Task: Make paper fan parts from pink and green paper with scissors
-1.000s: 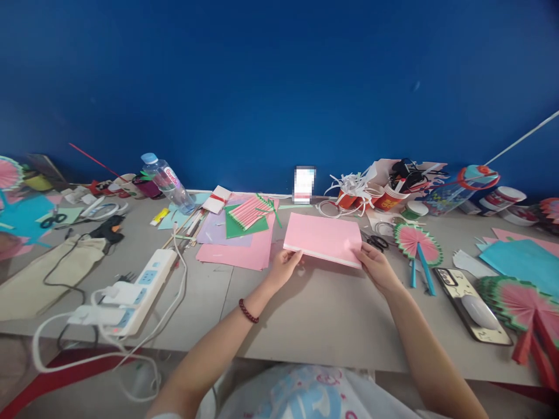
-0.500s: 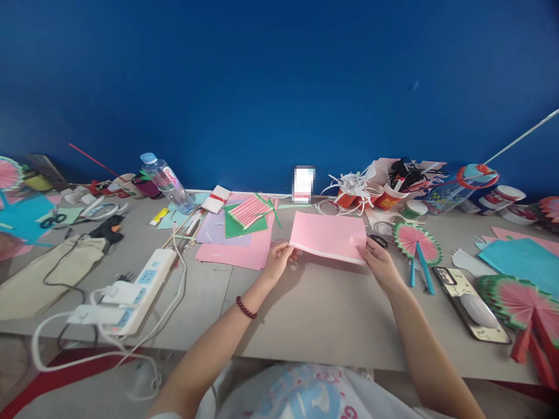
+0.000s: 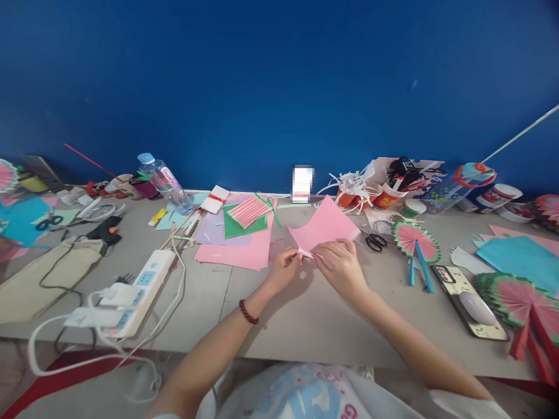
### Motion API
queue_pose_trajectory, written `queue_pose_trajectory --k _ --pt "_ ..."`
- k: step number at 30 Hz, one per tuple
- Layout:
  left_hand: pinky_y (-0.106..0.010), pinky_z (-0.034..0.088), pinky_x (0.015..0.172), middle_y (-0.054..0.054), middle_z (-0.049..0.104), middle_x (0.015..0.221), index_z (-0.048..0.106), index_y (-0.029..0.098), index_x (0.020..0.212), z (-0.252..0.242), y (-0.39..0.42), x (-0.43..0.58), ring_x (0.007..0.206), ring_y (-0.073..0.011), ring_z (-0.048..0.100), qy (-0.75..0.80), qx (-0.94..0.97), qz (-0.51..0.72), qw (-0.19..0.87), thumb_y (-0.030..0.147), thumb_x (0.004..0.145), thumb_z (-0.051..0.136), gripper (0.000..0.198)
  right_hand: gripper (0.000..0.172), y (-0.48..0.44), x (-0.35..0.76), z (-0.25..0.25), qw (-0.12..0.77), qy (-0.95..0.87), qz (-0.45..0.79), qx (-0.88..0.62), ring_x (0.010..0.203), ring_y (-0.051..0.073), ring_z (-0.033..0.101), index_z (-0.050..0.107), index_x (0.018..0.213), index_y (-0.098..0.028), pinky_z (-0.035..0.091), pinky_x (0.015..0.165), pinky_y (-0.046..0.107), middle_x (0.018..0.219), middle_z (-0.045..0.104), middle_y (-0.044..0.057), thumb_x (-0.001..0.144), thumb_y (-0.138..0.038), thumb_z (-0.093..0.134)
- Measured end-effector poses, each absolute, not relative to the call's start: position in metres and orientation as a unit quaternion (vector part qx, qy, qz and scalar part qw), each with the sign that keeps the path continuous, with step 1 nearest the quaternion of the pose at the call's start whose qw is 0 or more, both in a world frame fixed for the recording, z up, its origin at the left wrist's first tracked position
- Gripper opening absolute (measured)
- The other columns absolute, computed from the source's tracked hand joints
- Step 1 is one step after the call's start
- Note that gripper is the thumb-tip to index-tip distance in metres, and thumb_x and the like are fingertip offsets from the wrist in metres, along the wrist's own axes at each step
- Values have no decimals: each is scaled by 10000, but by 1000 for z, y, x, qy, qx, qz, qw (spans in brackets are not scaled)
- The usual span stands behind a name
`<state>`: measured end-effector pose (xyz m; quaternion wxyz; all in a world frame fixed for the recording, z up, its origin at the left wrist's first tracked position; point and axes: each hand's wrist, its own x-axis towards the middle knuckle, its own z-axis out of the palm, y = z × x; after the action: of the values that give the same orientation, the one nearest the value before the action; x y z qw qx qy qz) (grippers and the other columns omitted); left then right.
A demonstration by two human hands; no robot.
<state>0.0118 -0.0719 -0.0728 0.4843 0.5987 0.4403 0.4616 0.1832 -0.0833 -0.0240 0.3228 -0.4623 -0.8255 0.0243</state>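
Observation:
A sheet of pink paper (image 3: 325, 224) is held up over the table, turned at an angle and bowed. A narrow white strip (image 3: 304, 252) shows at its near corner. My left hand (image 3: 283, 269) pinches the paper at that corner. My right hand (image 3: 343, 267) is close beside it, fingers bent and closed over the paper's near edge. Its fingertips are near the white strip; whether they grip the strip itself is hidden.
Left of the sheet lie folded pink-and-green paper (image 3: 250, 211) and stacked sheets (image 3: 231, 255). A power strip (image 3: 146, 291), a water bottle (image 3: 166, 183), scissors (image 3: 374, 241), a paper fan (image 3: 417, 241), a phone (image 3: 454, 291) and a mouse (image 3: 477, 307) are also around.
My right hand has moved left from the sheet's right corner to beside my left hand. The pink paper has turned from lying level to an angled, bowed position.

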Motion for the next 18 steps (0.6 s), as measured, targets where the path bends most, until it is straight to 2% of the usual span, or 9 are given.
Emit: queue_pose_trajectory --k 3,10,14,18 --pt "-265 397 644 -24 558 679 579 176 641 -66 -73 12 690 -150 507 439 610 466 467 467 831 512 354 214 -72 173 -24 308 -851 72 -420 867 196 657 701 907 -232 446 792 319 908 738 56 914 -211 488" --pt "-262 376 638 -12 509 669 518 183 636 -67 -71 9 704 -148 485 445 653 466 399 337 888 450 303 191 -60 171 -38 297 -828 117 -462 788 186 681 707 846 -234 462 700 268 864 753 30 902 -244 524" --pt "-256 351 604 -12 497 708 539 180 698 -72 -72 8 679 -139 466 441 694 444 357 262 898 430 242 206 -63 171 -43 263 -848 62 -456 722 181 667 702 897 -235 433 645 258 843 755 34 905 -223 496" --pt "-264 379 644 -32 550 780 585 178 780 -72 -74 7 738 -153 512 437 723 430 319 221 897 422 206 235 -65 169 -47 248 -874 -5 -417 635 169 626 685 839 -203 387 616 263 739 728 45 911 -179 463"
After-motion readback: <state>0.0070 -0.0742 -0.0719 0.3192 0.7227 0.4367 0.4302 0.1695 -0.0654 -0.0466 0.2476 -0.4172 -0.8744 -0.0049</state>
